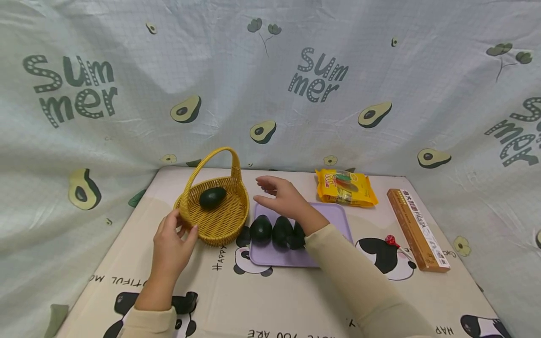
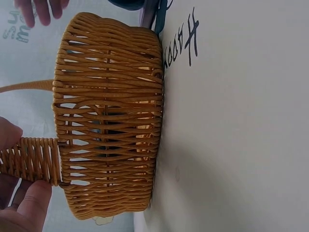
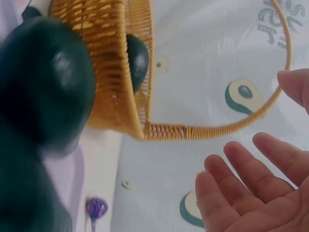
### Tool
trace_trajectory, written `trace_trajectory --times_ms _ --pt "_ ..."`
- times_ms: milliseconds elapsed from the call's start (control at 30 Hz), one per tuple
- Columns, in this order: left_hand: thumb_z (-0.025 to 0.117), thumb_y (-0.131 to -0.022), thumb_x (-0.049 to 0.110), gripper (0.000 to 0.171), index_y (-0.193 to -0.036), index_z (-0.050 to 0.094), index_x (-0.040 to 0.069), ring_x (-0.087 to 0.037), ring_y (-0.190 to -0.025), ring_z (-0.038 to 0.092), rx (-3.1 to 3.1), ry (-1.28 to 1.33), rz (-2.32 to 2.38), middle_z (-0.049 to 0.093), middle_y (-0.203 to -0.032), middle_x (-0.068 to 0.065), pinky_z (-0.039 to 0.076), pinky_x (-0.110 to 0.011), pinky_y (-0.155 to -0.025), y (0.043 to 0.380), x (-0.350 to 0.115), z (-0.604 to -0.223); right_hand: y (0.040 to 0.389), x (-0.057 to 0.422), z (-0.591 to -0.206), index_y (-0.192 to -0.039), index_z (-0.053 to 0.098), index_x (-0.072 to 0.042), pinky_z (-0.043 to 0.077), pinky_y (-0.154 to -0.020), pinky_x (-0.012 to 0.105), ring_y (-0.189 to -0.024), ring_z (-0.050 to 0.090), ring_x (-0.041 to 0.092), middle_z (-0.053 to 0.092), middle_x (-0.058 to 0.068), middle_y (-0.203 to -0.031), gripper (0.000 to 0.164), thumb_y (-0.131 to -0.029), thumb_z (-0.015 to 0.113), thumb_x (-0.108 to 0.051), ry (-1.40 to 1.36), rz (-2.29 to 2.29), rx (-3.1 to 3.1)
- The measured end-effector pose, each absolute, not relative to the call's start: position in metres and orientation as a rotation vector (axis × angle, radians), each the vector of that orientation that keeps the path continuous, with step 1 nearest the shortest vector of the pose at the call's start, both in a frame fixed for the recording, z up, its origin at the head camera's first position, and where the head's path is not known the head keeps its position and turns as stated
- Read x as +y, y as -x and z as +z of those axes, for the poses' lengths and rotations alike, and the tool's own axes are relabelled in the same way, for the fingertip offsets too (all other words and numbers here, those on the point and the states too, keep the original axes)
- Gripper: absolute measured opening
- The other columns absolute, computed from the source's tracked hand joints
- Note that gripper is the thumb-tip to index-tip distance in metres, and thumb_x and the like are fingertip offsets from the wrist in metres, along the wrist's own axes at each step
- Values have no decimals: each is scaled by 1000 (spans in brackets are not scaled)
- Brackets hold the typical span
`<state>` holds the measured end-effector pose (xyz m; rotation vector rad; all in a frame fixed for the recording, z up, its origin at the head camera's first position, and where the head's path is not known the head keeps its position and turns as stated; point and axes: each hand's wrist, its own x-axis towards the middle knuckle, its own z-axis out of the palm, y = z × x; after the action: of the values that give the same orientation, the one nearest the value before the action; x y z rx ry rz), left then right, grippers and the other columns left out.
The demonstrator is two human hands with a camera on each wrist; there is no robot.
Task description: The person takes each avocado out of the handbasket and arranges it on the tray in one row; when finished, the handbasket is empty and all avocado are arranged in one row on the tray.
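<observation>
A yellow wicker basket (image 1: pixel 224 220) stands at the left of the table with one dark green avocado (image 1: pixel 212 197) inside. My left hand (image 1: pixel 172 244) grips the foot of its handle, thumb and fingers on both sides of the woven strip (image 2: pixel 31 157) in the left wrist view. Over the back of a lilac tray (image 1: pixel 270 261), my right hand (image 1: pixel 284 198) hovers with fingers spread and nothing held, just right of the basket. On the tray lie avocados (image 1: pixel 261 230); the right sleeve partly hides the rightmost one.
Behind the tray sits a yellow snack packet (image 1: pixel 345 188). To the right are a long brown pasta box (image 1: pixel 416 230) and a red lollipop (image 1: pixel 391 240). A purple lollipop (image 3: pixel 96 209) shows in the right wrist view. Printed cloth hangs behind the table.
</observation>
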<state>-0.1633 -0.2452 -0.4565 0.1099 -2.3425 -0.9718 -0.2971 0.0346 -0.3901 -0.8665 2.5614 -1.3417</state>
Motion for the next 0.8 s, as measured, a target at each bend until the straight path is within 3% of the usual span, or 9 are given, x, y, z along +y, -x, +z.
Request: trace_trajectory --times_ms 433,800 --pt "79 -86 -2 55 -134 52 -2 -33 -115 63 -2330 -113 -973 59 -119 -19 59 -43 -92 163 -247 -456 318 -19 -385 -144 57 -9 52 -113 39 -130 60 29 61 9 -142 54 -97 72 -30 923 -1297 2487" --pt "80 -86 0 56 -135 52 -2 -32 -112 64 -2350 -104 -978 59 -118 -18 60 -42 -91 160 -245 -459 333 -55 -394 -143 58 -11 54 -110 40 -130 60 25 62 8 -141 57 -94 75 -36 762 -1219 2492"
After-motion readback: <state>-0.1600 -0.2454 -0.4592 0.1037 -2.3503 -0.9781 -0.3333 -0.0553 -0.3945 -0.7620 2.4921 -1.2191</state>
